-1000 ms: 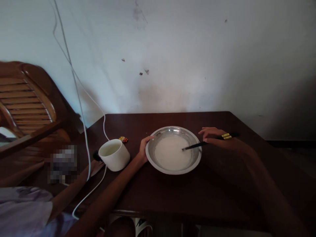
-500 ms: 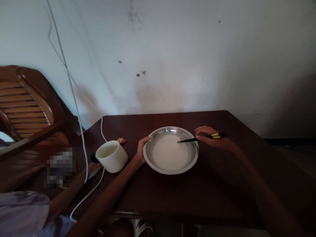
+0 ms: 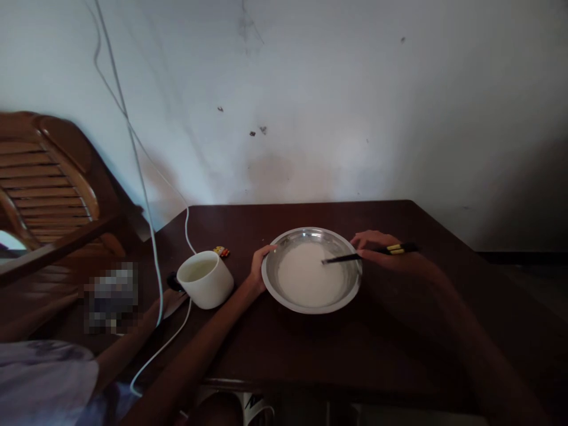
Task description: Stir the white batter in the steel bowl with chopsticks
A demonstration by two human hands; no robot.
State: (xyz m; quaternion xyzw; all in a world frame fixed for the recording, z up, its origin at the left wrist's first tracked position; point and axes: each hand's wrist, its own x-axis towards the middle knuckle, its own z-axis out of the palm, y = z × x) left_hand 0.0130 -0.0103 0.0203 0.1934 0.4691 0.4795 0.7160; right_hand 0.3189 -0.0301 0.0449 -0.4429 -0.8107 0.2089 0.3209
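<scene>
A shiny metal bowl stands on the dark table, partly filled with a smooth white liquid or batter. My left hand grips the bowl's left rim, thumb over the edge. At the bowl's right side, my right hand is closed around black chopsticks with yellow bands near their back ends. Their tips reach over the white mixture; whether they dip into it is hard to tell. Left of my left forearm is a white mug-like container with a dark handle and pale contents.
The dark brown table meets a stained white wall. White cables hang down at left and run past the mug. A small colourful figure lies behind it. Another person's arm rests at left, near a wooden chair.
The chopsticks have shifted slightly, tips a little lower and to the right within the bowl. The whole view has moved a little; my left hand keeps its hold on the rim.
</scene>
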